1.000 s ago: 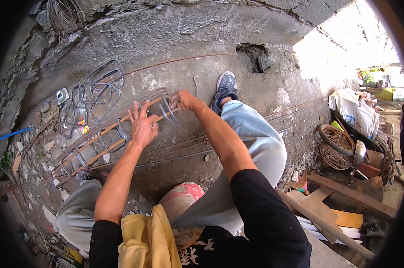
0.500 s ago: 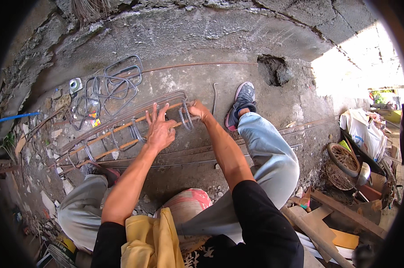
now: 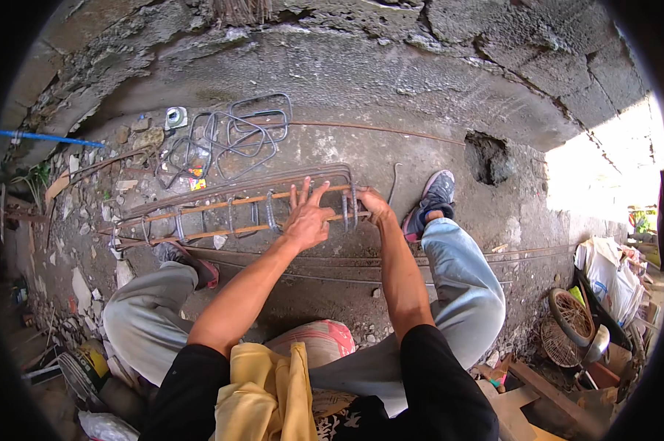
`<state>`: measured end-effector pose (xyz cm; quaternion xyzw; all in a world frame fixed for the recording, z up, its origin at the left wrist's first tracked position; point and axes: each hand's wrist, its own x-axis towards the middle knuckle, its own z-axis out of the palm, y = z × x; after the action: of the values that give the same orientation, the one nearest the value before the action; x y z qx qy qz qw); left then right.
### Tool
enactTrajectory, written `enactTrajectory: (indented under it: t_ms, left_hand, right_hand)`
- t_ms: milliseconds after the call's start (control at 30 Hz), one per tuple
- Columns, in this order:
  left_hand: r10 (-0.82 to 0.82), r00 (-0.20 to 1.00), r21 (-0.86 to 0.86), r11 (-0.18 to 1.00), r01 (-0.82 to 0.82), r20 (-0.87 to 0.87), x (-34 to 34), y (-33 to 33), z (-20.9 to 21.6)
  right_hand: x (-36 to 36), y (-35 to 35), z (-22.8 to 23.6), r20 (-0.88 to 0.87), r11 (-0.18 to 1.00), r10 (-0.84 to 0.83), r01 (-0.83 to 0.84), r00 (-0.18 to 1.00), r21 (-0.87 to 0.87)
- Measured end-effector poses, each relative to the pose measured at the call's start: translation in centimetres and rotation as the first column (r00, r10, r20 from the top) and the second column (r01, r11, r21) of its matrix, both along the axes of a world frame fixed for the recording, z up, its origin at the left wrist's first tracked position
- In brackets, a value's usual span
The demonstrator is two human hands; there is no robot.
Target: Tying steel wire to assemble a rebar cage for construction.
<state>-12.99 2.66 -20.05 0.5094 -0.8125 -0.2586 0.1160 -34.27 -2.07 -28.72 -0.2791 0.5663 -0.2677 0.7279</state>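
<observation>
A narrow cage of rusty steel rebar [image 3: 218, 198] lies on the ground before me, with grey stirrups [image 3: 272, 212] spaced along its bars. My left hand [image 3: 308, 220] rests over the cage toward its right end, fingers spread, holding nothing I can see. At that right end, two stirrups [image 3: 351, 206] stand close together. My right hand [image 3: 374, 203] has its fingers closed around the cage end beside them; the exact grip is partly hidden. Bent, hooked bars run along the cage's far side.
Loose bent stirrups [image 3: 236, 136] lie beyond the cage, near a tape measure [image 3: 175, 117]. A rough concrete wall [image 3: 361, 73] rises behind, with a hole [image 3: 488, 158] at its foot. Long bars cross the ground near my shoe [image 3: 438, 195]. Wood scraps and a wheel [image 3: 571, 316] lie at right.
My view has turned, so the cage and ground sit further right and more level in the picture. Both hands keep nearly the same places on the cage.
</observation>
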Motion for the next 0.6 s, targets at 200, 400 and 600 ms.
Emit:
enactTrajectory:
  t_ms: [200, 400, 600]
  left_hand:
    - [-0.067, 0.998, 0.034, 0.997, 0.067, 0.011, 0.0, -0.3, 0.9]
    - [-0.095, 0.995, 0.014, 0.995, 0.094, 0.029, 0.1, -0.7, 1.5]
    - [0.005, 1.0, -0.189, 0.982, -0.007, -0.008, -0.5, 1.9, 1.9]
  right_hand:
    - [0.0, 0.1, -0.6, -0.095, 0.98, -0.17, 0.158, 0.981, -0.121]
    - [0.8, 0.5, 0.3, -0.054, 0.941, -0.307, 0.295, 0.95, -0.167]
    - [1.8, 1.2, -0.5, -0.052, 0.943, -0.295, 0.282, 0.954, -0.176]
